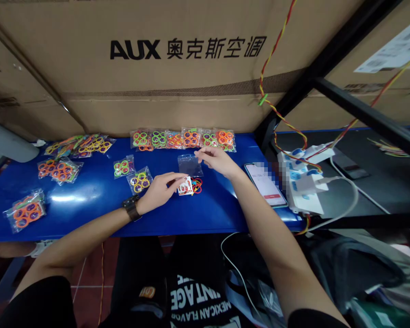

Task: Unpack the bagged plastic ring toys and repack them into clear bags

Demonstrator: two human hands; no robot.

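My left hand (162,190) has its thumb and fingers closed on the edge of a small white printed card (185,187). Just right of the card, a little bunch of red and yellow loops (197,185) lies on the blue tabletop (212,209), partly covered by the card. A clear plastic bag (190,166) is spread above the card and looks flat, with nothing visible inside. At the bag's upper right corner, my right hand (217,160) is closed in a pinch, the fingertips overlapping the film. A dark band circles my left wrist.
Bagged coloured rings (191,136) line the back against a cardboard box (177,91). More ring packets (63,171) lie at the left, two (140,181) nearer my left hand. A phone (264,184), power strip (302,191) and cables are at the right, beside a black frame (369,109).
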